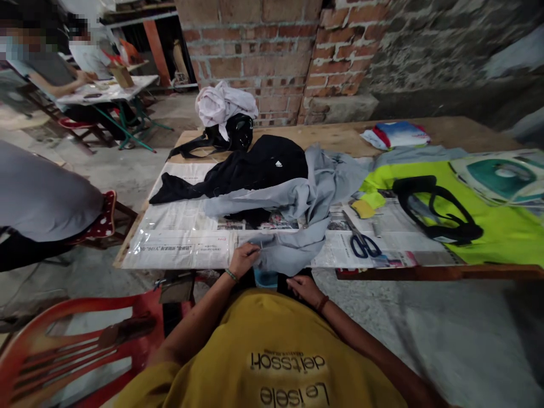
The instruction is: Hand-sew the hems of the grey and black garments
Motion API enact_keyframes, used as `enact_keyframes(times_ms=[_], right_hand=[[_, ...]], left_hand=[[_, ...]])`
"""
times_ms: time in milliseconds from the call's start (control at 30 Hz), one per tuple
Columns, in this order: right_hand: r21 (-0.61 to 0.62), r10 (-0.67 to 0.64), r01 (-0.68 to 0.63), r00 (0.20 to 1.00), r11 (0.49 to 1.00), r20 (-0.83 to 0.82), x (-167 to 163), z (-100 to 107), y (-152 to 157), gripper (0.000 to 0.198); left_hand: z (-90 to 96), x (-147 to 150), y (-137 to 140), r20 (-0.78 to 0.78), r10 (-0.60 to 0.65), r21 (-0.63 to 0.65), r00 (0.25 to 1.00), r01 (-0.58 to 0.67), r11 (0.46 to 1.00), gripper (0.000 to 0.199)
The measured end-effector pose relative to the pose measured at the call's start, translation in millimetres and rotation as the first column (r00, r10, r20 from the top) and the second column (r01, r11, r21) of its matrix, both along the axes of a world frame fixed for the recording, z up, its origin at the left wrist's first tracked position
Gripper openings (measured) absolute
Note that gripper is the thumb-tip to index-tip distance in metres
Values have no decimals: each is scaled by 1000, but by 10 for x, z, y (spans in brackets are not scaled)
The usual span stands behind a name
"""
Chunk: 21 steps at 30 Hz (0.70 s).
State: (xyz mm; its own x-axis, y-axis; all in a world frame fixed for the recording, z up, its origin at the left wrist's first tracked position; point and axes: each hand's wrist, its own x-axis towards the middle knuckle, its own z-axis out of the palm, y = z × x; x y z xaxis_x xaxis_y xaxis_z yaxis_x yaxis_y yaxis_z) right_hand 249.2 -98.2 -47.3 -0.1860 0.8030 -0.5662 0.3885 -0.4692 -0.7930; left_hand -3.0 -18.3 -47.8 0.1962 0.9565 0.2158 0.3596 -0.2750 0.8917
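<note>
My left hand [245, 259] is closed on the hem of a grey garment [284, 249] at the table's front edge. My right hand [306, 289] is just below that edge, close to the hanging part of the same garment. Its fingers are pinched together, and whatever they may hold is too small to make out. Beyond the grey cloth lies a bunched black garment [272, 161] with a small white logo. Blue-handled scissors [364, 245] rest on the newspaper, to the right of the grey cloth.
Newspaper under clear plastic covers the wooden table [450, 127]. On the right are a neon yellow garment [505, 226], a black strap-like item [437, 209] and an iron-shaped teal item [501, 173]. A black bag [238, 133] stands behind. A red chair [140, 334] is at left; people sit beyond.
</note>
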Motion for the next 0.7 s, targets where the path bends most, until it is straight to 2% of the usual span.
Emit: enact_keyframes(times_ms=[67, 133, 233, 300, 333, 400, 467, 533, 600, 700], right_hand=[[29, 125, -123, 989, 992, -81, 62, 212, 21, 47], [108, 180, -165, 974, 980, -141, 109, 451, 120, 50], [308, 93, -50, 988, 950, -125, 65, 740, 420, 49], [466, -35, 67, 996, 882, -76, -52, 849, 663, 43], [526, -70, 79, 997, 847, -38, -124, 878, 781, 40], [589, -32, -35, 994, 807, 102, -268, 893, 994, 36], [553, 83, -216, 963, 805, 256, -397, 857, 1151, 32], [493, 169, -345, 915, 799, 366, -509, 791, 1234, 29], [449, 215, -410, 880, 794, 424, -600, 722, 1262, 28], [367, 270, -454, 850, 812, 453, -674, 642, 1281, 29]], left_hand=[[14, 4, 1, -6, 2, -11, 1000, -2, 1000, 16], [29, 6, 3, -10, 5, -20, 1000, -5, 1000, 17], [45, -3, -5, -12, 7, -22, 1000, -8, 1000, 18], [52, -18, -24, -16, 6, -8, 1000, -6, 1000, 20], [53, -28, -34, -18, 5, 4, 1000, -5, 1000, 20], [42, -47, -38, -18, 9, 34, 1000, -9, 999, 21], [22, -55, -26, -19, 12, 59, 1000, -11, 998, 21], [9, -47, -18, -15, -1, 71, 1000, 2, 997, 19], [11, -30, -18, -15, -12, 66, 1000, 13, 998, 15], [23, -8, -19, -16, 6, 40, 1000, -5, 999, 12]])
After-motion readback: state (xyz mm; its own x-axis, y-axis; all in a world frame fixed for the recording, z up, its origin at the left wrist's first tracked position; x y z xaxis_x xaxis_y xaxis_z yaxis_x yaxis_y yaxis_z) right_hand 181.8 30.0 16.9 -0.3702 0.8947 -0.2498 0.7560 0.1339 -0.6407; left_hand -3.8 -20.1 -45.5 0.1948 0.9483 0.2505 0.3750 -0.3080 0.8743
